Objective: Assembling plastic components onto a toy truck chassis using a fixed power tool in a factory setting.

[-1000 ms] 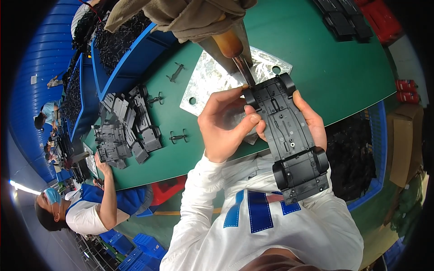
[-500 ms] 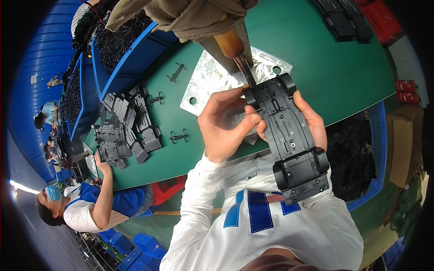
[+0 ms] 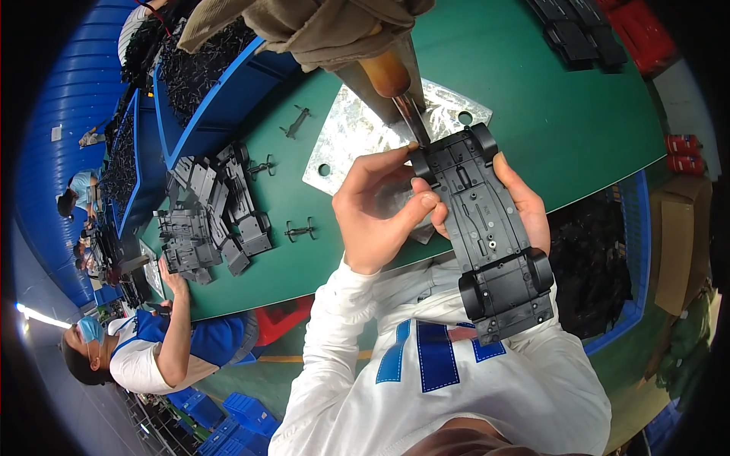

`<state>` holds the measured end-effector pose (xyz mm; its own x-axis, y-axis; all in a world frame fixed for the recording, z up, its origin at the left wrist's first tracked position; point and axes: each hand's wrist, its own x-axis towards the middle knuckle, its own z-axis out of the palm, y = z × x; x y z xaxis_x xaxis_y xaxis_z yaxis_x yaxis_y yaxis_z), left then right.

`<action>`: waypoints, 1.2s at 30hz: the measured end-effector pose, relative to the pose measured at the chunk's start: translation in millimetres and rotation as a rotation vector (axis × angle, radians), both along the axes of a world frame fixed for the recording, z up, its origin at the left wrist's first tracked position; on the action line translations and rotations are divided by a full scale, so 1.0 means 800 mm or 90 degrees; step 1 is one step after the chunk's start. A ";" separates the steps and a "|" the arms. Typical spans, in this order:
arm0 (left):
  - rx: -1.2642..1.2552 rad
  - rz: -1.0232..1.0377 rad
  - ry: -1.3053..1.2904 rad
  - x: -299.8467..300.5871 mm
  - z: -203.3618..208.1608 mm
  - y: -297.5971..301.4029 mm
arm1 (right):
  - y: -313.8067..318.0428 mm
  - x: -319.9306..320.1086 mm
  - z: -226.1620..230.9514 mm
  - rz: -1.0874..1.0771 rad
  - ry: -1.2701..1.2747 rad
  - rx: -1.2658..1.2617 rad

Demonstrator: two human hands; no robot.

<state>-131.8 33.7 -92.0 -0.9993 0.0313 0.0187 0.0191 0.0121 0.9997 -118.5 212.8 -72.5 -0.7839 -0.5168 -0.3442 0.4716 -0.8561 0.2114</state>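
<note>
A long black plastic toy-car chassis (image 3: 487,220) with rounded wheel arches is tilted in front of my chest. My right hand (image 3: 525,204) grips its right edge, and part of that hand is hidden behind it. At the upper left edge, my left hand (image 3: 376,216) has its fingers closed on the chassis, with the index fingertip by the wheel arch. Right at that corner is the metal tip of a soldering-iron-like tool (image 3: 411,114), which has an amber handle and hangs from a cloth-wrapped mount (image 3: 327,34). Whether tip and plastic touch, I cannot tell.
A shiny metal plate (image 3: 342,144) lies on the green table (image 3: 547,144) beneath the tool. To the left are a pile of black chassis parts (image 3: 217,201), small axle-like pieces (image 3: 299,229) and blue bins (image 3: 220,91). A blue crate (image 3: 635,251) stands right; a co-worker (image 3: 163,346) sits left.
My hands and the chassis have stayed in place. At the left, the co-worker's head and body have shifted slightly.
</note>
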 end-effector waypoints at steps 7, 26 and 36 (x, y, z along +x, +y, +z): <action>-0.007 -0.002 0.016 -0.001 -0.001 0.000 | 0.000 0.000 -0.002 -0.003 0.008 0.003; -0.018 -0.028 -0.074 0.010 -0.006 -0.006 | 0.002 0.007 -0.024 0.022 -0.044 0.021; 0.107 -0.092 -0.166 0.032 0.019 -0.021 | -0.002 0.046 -0.042 0.113 0.039 0.101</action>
